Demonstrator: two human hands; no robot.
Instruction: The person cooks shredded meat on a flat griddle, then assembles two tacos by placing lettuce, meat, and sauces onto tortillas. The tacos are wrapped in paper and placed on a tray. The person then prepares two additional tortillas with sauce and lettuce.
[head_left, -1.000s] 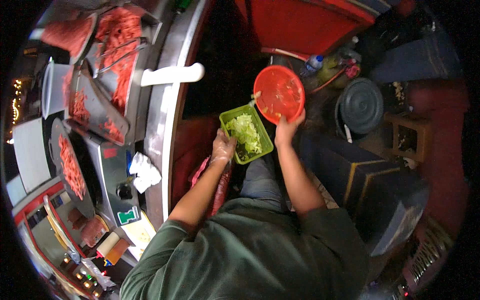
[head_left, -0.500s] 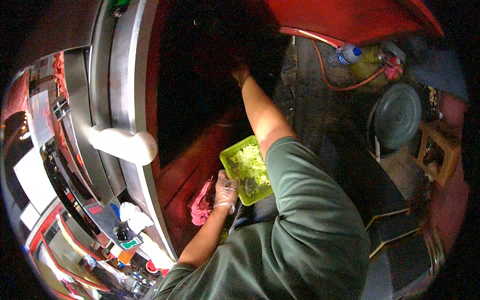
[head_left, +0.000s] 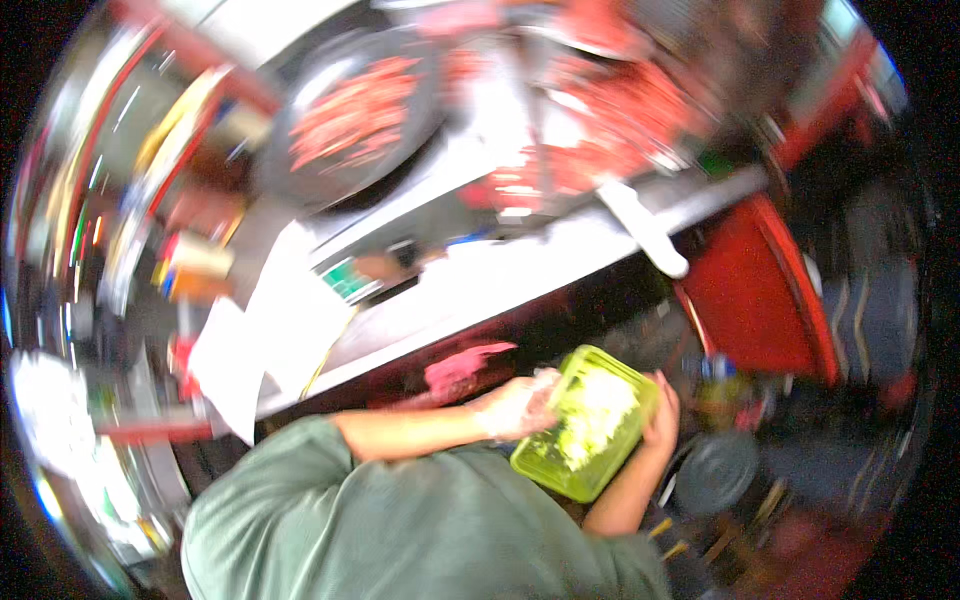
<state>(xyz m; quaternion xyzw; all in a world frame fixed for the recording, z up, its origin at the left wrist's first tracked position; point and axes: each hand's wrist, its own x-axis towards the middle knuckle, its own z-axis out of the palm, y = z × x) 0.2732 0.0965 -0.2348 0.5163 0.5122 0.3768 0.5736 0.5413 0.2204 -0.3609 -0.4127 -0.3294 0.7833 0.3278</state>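
Left hand (head_left: 515,405) and right hand (head_left: 662,412), half-curled, hold opposite sides of green tub (head_left: 556,484). Lettuce (head_left: 597,412) is in; tub not set down.

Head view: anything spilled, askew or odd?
One thing: the white handle juts out past the front edge of the counter, where it could perhaps be knocked. The green tub of chopped greens, held between left hand and right hand, shows no clear spill; blur may hide small scraps.
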